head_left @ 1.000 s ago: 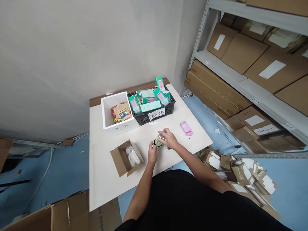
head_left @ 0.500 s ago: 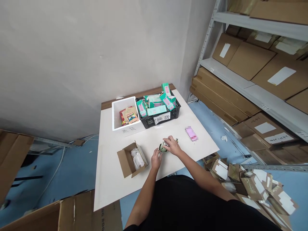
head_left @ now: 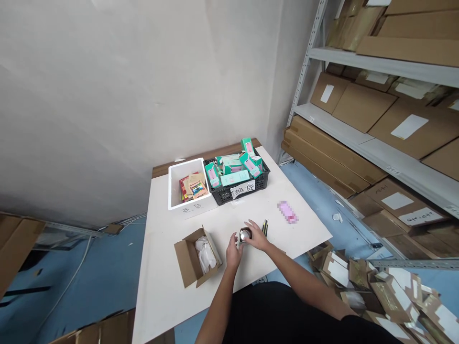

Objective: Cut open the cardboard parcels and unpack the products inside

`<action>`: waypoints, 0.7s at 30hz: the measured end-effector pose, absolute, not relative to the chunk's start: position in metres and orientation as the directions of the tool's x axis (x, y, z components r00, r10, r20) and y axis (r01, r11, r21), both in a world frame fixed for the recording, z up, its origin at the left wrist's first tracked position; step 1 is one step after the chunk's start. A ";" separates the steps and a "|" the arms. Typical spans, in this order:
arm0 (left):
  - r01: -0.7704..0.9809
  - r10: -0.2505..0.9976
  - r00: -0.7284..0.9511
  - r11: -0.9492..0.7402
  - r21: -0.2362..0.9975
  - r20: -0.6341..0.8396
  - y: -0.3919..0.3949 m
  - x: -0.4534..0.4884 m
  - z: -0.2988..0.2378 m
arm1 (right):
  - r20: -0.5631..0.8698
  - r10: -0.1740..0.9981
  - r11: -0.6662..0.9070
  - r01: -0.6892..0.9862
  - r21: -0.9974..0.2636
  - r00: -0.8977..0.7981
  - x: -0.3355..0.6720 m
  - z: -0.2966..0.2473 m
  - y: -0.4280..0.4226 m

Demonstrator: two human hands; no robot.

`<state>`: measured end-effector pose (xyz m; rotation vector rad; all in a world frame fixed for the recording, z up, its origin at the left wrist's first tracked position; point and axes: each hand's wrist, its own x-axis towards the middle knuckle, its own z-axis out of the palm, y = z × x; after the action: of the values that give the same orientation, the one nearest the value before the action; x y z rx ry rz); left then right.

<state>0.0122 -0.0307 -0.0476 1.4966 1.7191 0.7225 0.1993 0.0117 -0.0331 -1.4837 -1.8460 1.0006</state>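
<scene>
A small container with a round silver top (head_left: pixel 245 234) in a dark rim stands on the white table (head_left: pixel 161 296) between my hands. My right hand (head_left: pixel 256 236) curls round its right and front sides, fingers on it. My left hand (head_left: pixel 234 252) is at its left side, with fingers apart and the thumb close to the container; whether it touches is unclear. The container's body is mostly hidden by the hands and the view from above. A dark utility knife (head_left: pixel 264 228) with a yellow-green edge lies just right of my right hand.
On the left stands an open carton (head_left: pixel 189 265) with white wrapping inside. At the back are a white foam box (head_left: pixel 186 210) with packets and a black crate (head_left: pixel 224 197) of green boxes. A blurred pink item (head_left: pixel 287 212) lies right. Shelves of cartons (head_left: pixel 362 107) rise beyond.
The greenish container was tilted between my hands and now points its silver top upward. My left hand's fingers have spread. The knife shows more fully, and the view has tipped upward.
</scene>
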 end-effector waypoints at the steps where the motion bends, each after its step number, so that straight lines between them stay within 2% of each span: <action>1: 0.567 0.985 -0.044 0.164 0.807 -0.169 -0.029 0.011 -0.049 | -0.044 0.986 0.043 0.508 -0.860 -0.158 0.204 -0.037 0.012; 4: 0.547 0.978 -0.024 0.188 0.816 -0.209 -0.025 0.008 -0.053 | -0.175 0.984 -0.162 0.315 -0.935 -0.014 0.215 -0.052 0.006; 8: 0.487 0.970 -0.031 0.227 0.843 -0.243 -0.018 0.012 -0.053 | -0.292 0.952 -0.287 0.071 -0.955 -0.089 0.214 -0.071 -0.004; 11: 0.452 0.964 -0.056 0.258 0.854 -0.261 -0.005 0.018 -0.047 | -0.280 0.952 -0.285 -0.028 -0.958 -0.121 0.202 -0.072 0.001; 14: 0.478 0.961 -0.088 0.273 0.835 -0.264 0.015 0.021 -0.033 | -0.224 0.974 -0.225 -0.028 -0.974 -0.046 0.187 -0.058 0.024; 21: 0.471 0.985 -0.158 0.137 0.871 -0.070 0.073 0.012 0.015 | -0.104 0.995 -0.103 -0.065 -0.993 0.013 0.170 -0.011 0.078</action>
<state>0.0116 0.0735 0.0154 1.4125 1.7270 0.9465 0.1695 0.0785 -0.0113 -1.2437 -1.0987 1.3023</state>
